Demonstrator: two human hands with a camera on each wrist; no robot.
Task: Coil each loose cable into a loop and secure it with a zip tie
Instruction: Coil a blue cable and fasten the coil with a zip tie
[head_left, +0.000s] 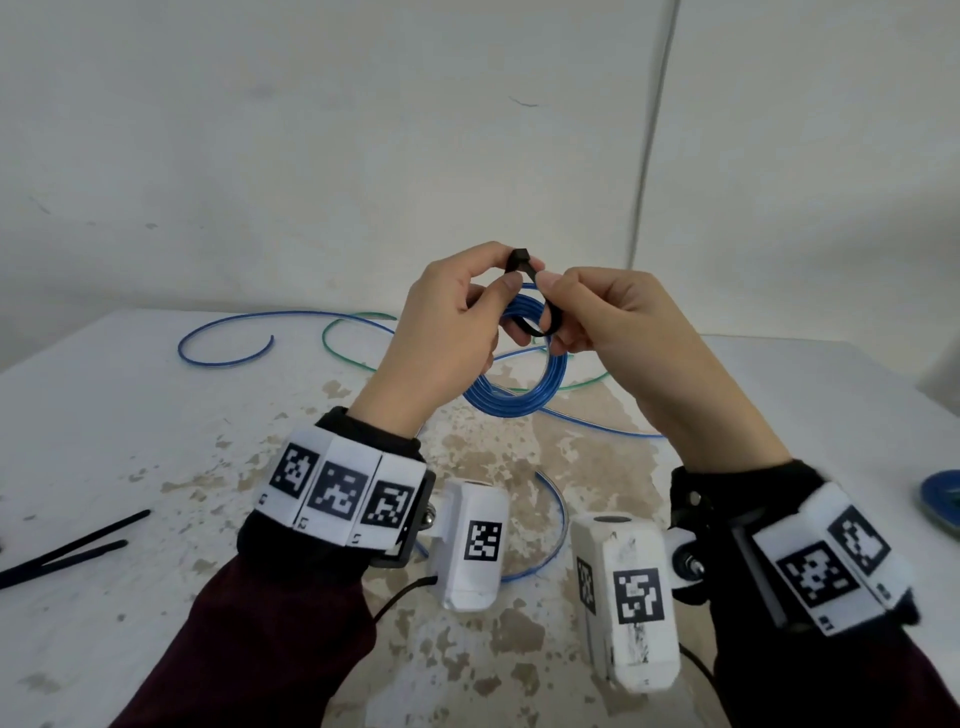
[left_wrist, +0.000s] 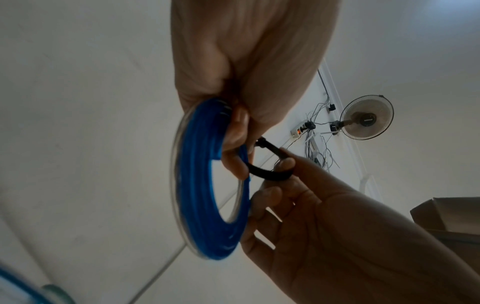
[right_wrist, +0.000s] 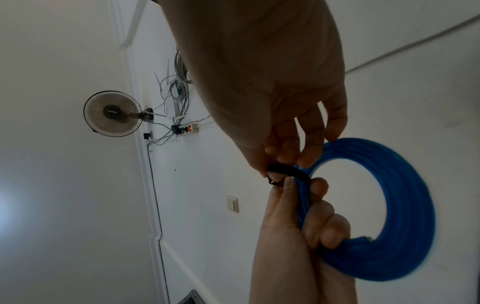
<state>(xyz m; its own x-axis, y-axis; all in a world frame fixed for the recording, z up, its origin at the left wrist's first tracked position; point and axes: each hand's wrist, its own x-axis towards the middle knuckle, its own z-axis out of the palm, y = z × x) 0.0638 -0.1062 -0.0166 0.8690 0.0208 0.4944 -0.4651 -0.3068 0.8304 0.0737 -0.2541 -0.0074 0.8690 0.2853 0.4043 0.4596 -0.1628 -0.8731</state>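
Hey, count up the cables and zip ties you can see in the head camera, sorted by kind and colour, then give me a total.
Blue cable coil held in the hands: 1
Loose blue cables on the table: at least 1; overlaps hide whether there are more
Loose green cables: 1
Black zip tie around the coil: 1
Spare black zip ties: 2
Total: at least 6

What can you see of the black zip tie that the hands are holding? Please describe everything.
The black zip tie is a thin, flat strap, plastic by its look, bent into a loose loop around one side of the blue cable coil. Its square head sticks up between the fingertips. The left hand pinches it near the head; the right hand pinches the strap. It is held above the table, not yet tight.
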